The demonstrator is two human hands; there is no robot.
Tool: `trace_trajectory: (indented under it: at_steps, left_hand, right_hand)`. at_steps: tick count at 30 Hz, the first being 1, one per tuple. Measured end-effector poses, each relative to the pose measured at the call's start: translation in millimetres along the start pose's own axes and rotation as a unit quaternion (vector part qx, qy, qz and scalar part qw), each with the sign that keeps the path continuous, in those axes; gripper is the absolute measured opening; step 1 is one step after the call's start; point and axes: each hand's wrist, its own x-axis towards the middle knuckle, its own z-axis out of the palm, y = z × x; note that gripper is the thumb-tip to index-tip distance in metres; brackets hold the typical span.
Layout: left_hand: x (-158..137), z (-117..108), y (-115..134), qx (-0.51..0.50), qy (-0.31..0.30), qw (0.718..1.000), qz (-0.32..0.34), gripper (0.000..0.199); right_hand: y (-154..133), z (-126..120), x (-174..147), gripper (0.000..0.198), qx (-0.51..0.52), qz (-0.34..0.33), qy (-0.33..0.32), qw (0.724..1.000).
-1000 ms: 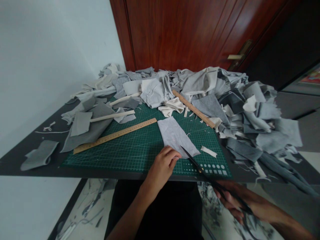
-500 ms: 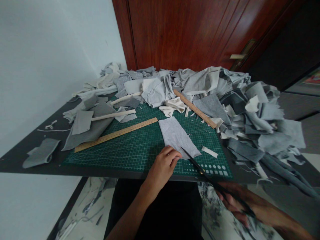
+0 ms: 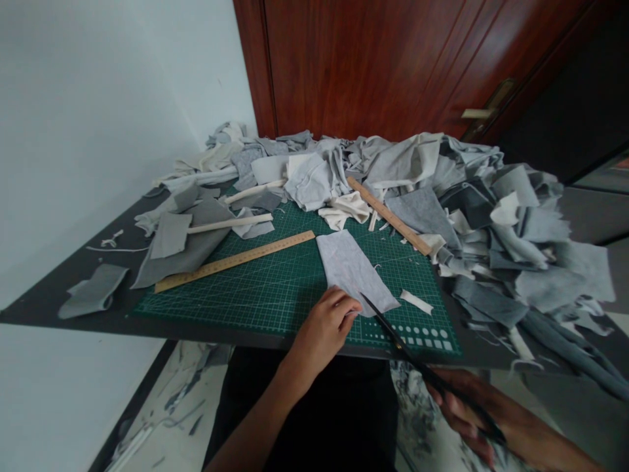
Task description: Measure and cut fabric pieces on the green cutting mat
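Observation:
A light grey piece of fabric [image 3: 351, 259] lies on the green cutting mat [image 3: 265, 295]. My left hand [image 3: 330, 324] pinches its near left edge, fingers closed on the cloth. My right hand [image 3: 462, 406] is wrapped round the handles of long black scissors [image 3: 400, 344], beyond the table's front edge. Their blades point up and left, with the tip over the near part of the fabric, close to my left fingertips. Whether the lower blade is under the cloth is hard to tell. A small cream scrap [image 3: 417, 301] rests on the mat just right of the fabric.
One wooden ruler [image 3: 236, 260] slants across the mat's left side; a second ruler [image 3: 388, 215] leans toward the right-hand pile. Heaps of grey and cream fabric scraps [image 3: 413, 160] line the back and right of the dark table [image 3: 44, 295]. More scraps lie on the floor below.
The whole view has shifted slightly, with the table's things appearing a little further right. My left hand still holds the fabric, and the scissors stay at nearly the same place on it.

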Motion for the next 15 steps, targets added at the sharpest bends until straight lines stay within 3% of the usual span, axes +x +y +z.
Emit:
trace_trajectory:
  at_steps: [6, 15]
  left_hand:
    - [-1, 2, -2, 0.023, -0.008, 1.000, 0.018, 0.015]
    - [-1, 3, -2, 0.028, -0.010, 0.999, 0.019, 0.012]
  right_hand:
    - [8, 6, 0, 0.061, 0.039, -0.007, 0.014, 0.999]
    - [-3, 9, 4, 0.063, 0.050, -0.008, 0.002, 0.999]
